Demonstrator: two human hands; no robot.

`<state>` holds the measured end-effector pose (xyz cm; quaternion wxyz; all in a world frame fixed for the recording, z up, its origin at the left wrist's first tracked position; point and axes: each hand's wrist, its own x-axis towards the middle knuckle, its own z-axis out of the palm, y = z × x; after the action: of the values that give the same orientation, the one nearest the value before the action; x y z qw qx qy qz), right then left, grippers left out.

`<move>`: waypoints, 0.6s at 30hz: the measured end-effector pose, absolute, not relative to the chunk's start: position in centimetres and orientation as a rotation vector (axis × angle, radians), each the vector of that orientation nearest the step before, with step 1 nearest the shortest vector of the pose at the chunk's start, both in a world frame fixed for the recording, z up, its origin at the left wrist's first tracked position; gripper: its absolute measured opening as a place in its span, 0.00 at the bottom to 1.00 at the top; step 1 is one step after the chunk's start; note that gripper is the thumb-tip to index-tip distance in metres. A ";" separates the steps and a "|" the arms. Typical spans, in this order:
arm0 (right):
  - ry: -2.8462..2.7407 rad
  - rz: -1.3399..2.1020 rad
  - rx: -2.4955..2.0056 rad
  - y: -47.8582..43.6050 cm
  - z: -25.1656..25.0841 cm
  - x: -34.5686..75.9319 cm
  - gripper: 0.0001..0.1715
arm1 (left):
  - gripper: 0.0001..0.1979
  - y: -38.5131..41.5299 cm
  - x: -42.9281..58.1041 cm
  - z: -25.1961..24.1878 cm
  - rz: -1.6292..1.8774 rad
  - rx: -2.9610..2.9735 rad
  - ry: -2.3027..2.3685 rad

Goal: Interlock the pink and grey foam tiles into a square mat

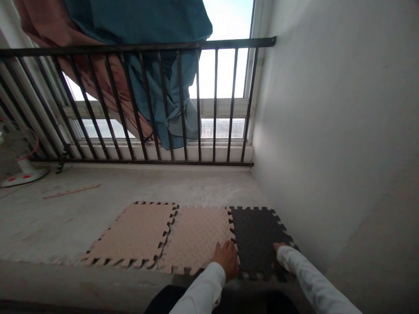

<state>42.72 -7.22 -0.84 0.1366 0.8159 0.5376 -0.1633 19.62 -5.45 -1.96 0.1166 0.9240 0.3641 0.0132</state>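
Three square foam mat tiles with toothed edges lie side by side on a pale ledge: a left beige tile (134,230), a middle beige tile (200,233) and a black foam mat tile (255,235). My left hand (227,261) rests on the front right corner of the middle tile, by its seam with the black one. Its fingers are bent and apart, pressing from above. At the black tile's right front edge, my right hand (279,255) grips with curled fingers, partly hidden by its white sleeve. Dark gaps show between the teeth of the two beige tiles.
A black metal railing (161,163) runs along the back before a window with blue (139,22) and pink curtains. The white wall (332,125) rises close on the right. A white fan (24,175) and a thin strip (71,192) are at left.
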 end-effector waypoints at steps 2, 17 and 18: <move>1.522 -0.495 2.325 -7.3 -0.5 42.5 0.43 | 0.27 -5.2 19.9 -2.4 0.006 2.677 1.103; 1.431 -0.545 2.220 -7.3 0.2 42.3 0.49 | 0.24 -3.6 17.2 -4.2 -0.072 2.733 1.217; 1.428 -0.539 2.219 -7.4 0.2 42.3 0.50 | 0.23 -3.5 17.1 -4.3 -0.061 2.737 1.226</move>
<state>42.30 -7.39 0.24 0.2224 0.8032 0.5171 -0.1951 17.14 -3.49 -4.29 0.0710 0.9101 0.4077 -0.0202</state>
